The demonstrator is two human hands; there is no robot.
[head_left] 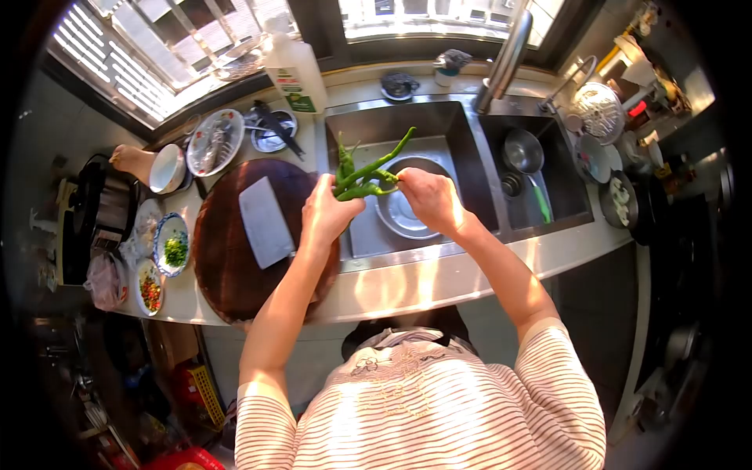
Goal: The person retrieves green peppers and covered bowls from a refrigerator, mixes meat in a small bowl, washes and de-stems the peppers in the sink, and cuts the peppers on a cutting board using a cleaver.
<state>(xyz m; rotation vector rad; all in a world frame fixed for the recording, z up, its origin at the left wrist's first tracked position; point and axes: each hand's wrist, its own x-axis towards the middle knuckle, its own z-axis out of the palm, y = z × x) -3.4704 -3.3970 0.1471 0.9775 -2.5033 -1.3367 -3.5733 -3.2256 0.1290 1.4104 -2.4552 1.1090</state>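
Observation:
Several long green chili peppers (366,174) are bunched in my left hand (327,210), its fingers wrapped around them above the left edge of the sink. My right hand (427,200) pinches at the right end of one pepper; its fingertips cover exactly what they grip. Below both hands, a round metal basin (403,223) sits in the larger sink bowl (368,244). To the left, a cleaver (265,219) lies flat on a round wooden chopping board (223,270).
Bowls of chopped green onion (175,249) and chopped red chili (150,290) stand left of the board. A plate with fish (215,142) lies behind it. The faucet (501,66) rises behind the sink; a ladle-like pan (523,151) sits in the smaller bowl. A white jug (296,74) stands by the window.

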